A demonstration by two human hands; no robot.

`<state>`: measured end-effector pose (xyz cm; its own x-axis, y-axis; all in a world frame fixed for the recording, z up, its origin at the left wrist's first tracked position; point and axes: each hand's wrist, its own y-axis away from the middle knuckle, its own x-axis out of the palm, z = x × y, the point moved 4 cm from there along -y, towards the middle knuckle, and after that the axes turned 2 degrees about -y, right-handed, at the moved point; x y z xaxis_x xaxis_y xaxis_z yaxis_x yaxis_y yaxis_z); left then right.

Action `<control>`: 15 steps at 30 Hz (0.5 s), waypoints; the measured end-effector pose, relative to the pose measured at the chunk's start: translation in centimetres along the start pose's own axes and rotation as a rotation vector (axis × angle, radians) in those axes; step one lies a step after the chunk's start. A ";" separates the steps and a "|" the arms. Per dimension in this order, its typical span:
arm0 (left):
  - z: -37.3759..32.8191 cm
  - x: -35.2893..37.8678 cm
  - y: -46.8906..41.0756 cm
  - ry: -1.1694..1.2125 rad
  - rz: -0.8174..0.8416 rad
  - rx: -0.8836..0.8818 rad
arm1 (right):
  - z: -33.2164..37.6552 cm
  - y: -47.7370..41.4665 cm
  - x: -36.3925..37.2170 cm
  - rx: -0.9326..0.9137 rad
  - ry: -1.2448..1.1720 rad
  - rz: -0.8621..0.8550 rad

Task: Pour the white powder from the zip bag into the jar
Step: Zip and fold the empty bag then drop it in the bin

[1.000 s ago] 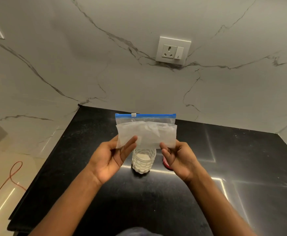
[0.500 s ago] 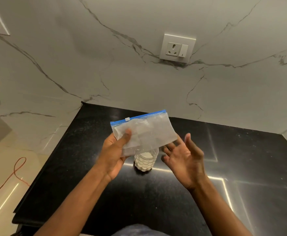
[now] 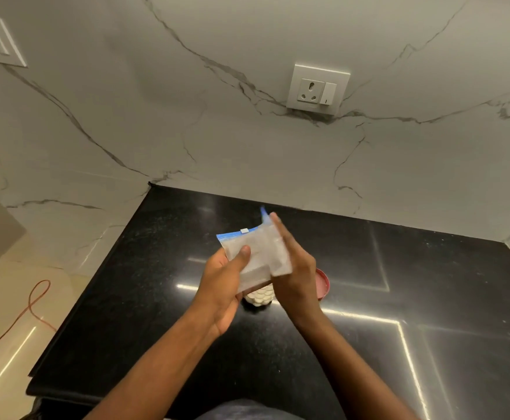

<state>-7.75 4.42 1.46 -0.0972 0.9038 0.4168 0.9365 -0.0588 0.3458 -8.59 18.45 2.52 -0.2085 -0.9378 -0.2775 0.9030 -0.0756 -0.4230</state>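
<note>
A clear zip bag (image 3: pixel 258 253) with a blue zipper strip and a white slider is held above the black counter. My left hand (image 3: pixel 220 286) grips its lower left part, thumb on the front. My right hand (image 3: pixel 296 268) presses flat against the bag's right side, bending that end over. The bag looks flat and nearly empty. Below it stands a small dimpled glass jar (image 3: pixel 259 297) holding white powder, mostly hidden by the bag and my hands. A red lid (image 3: pixel 322 282) lies on the counter just right of the jar.
The black stone counter (image 3: pixel 399 298) meets a white marble wall with a socket (image 3: pixel 317 89) behind. The counter's left edge drops to a light floor with an orange cable (image 3: pixel 32 301).
My right hand let go of the bag, opened, then came back flat against its right side, folding it. The bag has tilted and dropped lower over the jar.
</note>
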 end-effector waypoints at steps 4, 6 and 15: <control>0.1 -0.1 -0.1 -0.054 0.028 0.034 | 0.1 1.1 1.4 -0.379 0.619 0.154; -0.1 -0.1 -0.1 -0.053 0.070 0.047 | 0.3 1.3 2.0 -0.424 0.744 0.236; -0.1 0.2 -0.6 -0.144 0.088 0.118 | 1.8 1.8 3.8 -0.451 0.940 0.391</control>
<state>-8.34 4.59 1.38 0.0277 0.9492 0.3134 0.9731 -0.0973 0.2087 -7.07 14.11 2.23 -0.3141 -0.2255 -0.9222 0.7890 0.4783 -0.3857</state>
